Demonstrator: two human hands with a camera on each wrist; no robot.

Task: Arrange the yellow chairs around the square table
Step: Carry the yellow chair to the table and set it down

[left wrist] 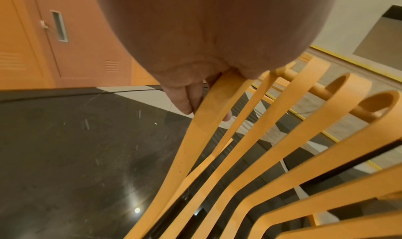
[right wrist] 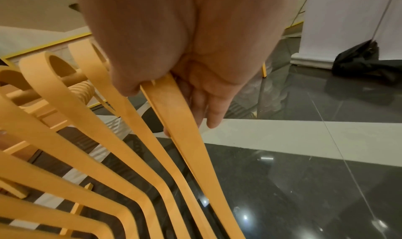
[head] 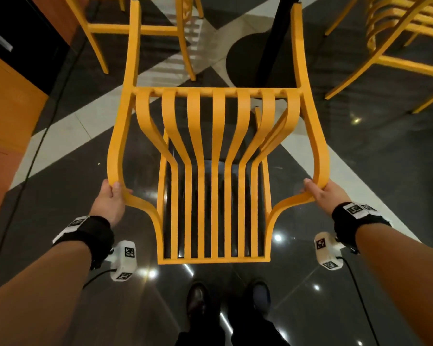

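Note:
A yellow slatted chair [head: 211,176] fills the middle of the head view, held up off the dark floor and tipped forward. My left hand [head: 110,196] grips the curved left frame rail, fingers wrapped round it [left wrist: 187,98]. My right hand [head: 319,193] grips the matching right rail [right wrist: 202,108]. The chair's legs point away toward the black table pedestal [head: 273,46] and its round base [head: 245,58]. The tabletop shows only as a pale slab with a yellow edge [left wrist: 348,60] in the wrist views.
Another yellow chair [head: 140,28] stands at the upper left, and a stack of yellow chairs [head: 398,33] at the upper right. An orange cabinet [head: 8,96] runs along the left. A black bag [right wrist: 365,64] lies by a white wall. My shoes [head: 225,303] are below.

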